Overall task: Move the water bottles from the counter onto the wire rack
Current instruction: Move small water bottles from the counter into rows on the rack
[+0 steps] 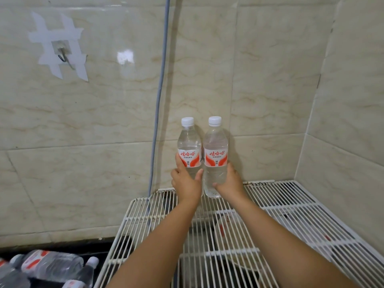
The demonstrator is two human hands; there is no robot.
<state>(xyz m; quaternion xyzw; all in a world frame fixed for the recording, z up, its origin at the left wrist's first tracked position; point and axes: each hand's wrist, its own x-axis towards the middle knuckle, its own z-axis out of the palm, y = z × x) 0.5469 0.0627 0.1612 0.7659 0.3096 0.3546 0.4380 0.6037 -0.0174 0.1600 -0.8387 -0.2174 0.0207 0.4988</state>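
Note:
Two clear water bottles with white caps and red-and-white labels stand upright side by side at the back of the white wire rack (291, 215), against the tiled wall. My left hand (186, 181) grips the lower half of the left bottle (189, 146). My right hand (230, 181) grips the lower half of the right bottle (216, 148). The bottles touch each other. Whether their bases rest on the wires is hidden by my hands.
Several more bottles (52, 265) lie in plastic wrap on the dark counter at the lower left. A grey cable (160, 100) runs down the wall beside the rack. A taped hook (62, 53) is on the wall. Dark items show beneath the rack.

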